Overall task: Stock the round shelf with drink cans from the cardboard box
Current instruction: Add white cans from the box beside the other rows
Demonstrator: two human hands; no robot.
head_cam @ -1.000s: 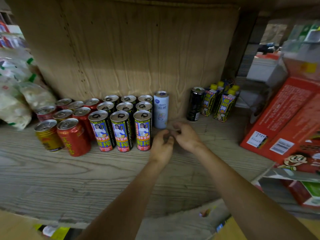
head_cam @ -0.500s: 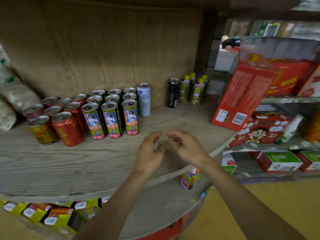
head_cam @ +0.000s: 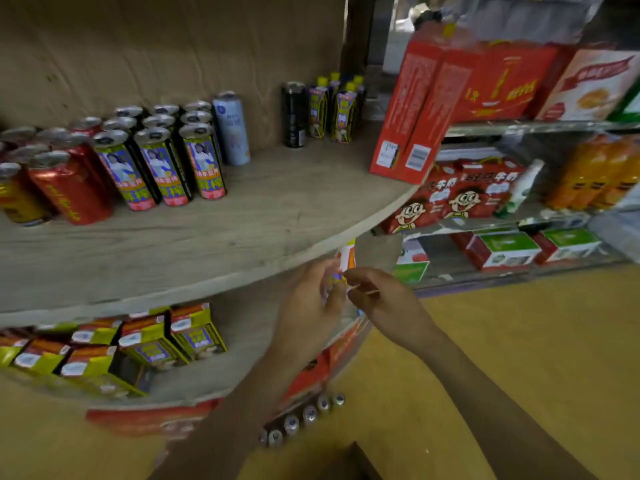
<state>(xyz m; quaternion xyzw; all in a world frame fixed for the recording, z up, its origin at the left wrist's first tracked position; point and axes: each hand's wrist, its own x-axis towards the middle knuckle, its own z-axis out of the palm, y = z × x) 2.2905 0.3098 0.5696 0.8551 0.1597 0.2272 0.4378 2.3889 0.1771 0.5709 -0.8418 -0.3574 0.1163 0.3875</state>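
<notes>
Cans [head_cam: 292, 424] in the box [head_cam: 145, 419] stand upright, tops up, long axis vertical. Above them, the left hand [head_cam: 310, 303] has a loosely curled grip and the right hand [head_cam: 384, 303] pinches its fingertips together; I cannot tell whether either holds anything. Best to reach down, take each can by its sides, and set it upright beside the rows [head_cam: 162, 161] on the shelf [head_cam: 242, 244].

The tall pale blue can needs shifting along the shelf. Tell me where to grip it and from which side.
Grip the pale blue can round its mid-body, bringing the hand in from the front right. It stands upright. The labelled cans crowd its left and the wooden back wall is behind, so only its front and right sides are free.
</notes>
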